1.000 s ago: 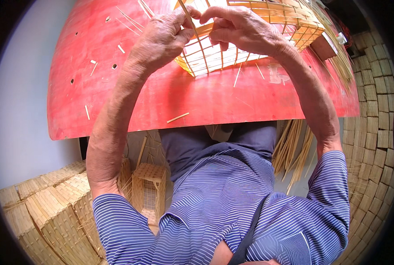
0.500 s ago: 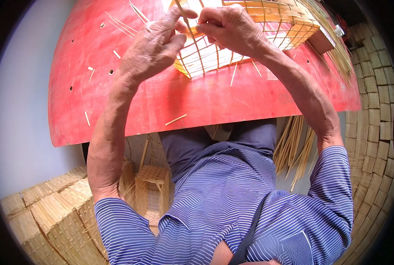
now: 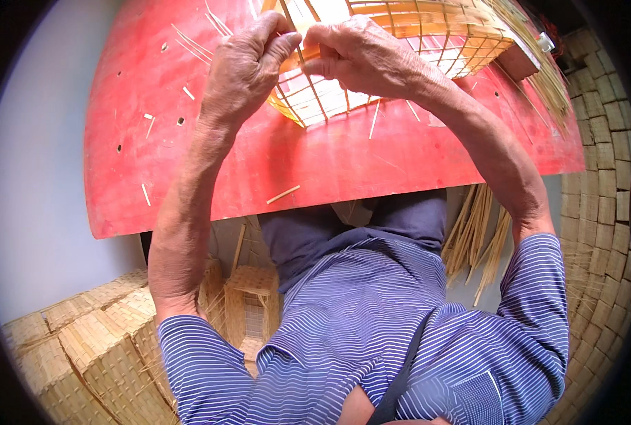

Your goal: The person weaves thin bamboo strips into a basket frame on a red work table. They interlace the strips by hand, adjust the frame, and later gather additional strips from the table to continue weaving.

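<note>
"Well, what's nearest us?"
"Woven boxes (image 3: 110, 340) below the near left corner of our red table (image 3: 372, 166), a short pale strip (image 3: 283, 195) by its near edge."
"And the lattice basket (image 3: 432, 30)?"
"Farther in, under and beyond our fingers."
"Our grip?"
"Our left hand (image 3: 248, 67) has thumb and forefinger nearly together at a rib (image 3: 312, 79); our right hand (image 3: 365, 57) curls its fingers beside it. Whether either pinches anything, we cannot tell."

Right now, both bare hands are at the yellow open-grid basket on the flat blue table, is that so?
Almost: the head view shows a flat red table, not a blue one. The bare left hand and bare right hand are indeed at the yellow open-grid basket on it.
</note>
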Demonstrator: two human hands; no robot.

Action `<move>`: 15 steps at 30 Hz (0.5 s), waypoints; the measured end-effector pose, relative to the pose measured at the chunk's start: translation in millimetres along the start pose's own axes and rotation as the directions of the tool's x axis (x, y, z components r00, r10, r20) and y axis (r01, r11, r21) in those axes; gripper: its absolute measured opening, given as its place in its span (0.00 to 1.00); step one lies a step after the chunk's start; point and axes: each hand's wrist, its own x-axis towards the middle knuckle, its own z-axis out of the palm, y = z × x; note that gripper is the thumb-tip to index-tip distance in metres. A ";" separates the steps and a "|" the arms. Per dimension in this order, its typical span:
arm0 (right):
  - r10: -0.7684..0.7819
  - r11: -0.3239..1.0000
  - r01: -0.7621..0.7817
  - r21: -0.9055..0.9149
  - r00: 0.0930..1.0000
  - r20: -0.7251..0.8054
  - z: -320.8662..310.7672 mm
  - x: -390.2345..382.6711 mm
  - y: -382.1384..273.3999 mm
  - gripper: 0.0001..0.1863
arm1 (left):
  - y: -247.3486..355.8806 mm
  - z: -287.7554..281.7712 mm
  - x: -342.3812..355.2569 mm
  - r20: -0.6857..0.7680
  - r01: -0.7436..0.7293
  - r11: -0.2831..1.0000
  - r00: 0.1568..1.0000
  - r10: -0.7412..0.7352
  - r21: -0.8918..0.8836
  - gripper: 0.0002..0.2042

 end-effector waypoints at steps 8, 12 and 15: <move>0.119 0.966 -0.101 0.238 0.991 -0.064 2.2 -2.8 -6.5 0.11 | 16.8 -0.8 -11.7 -0.087 -0.012 1.000 0.996 0.014 0.028 0.09; 0.111 0.977 -0.093 0.192 0.990 -0.090 4.2 -10.0 -5.1 0.12 | 19.3 -2.5 -10.3 -0.057 0.159 0.905 0.979 -0.197 -0.395 0.09; 0.072 0.983 -0.049 0.176 0.989 -0.126 11.0 -13.9 -3.1 0.13 | 18.9 -0.5 -5.7 -0.104 0.058 0.969 0.991 -0.086 -0.242 0.10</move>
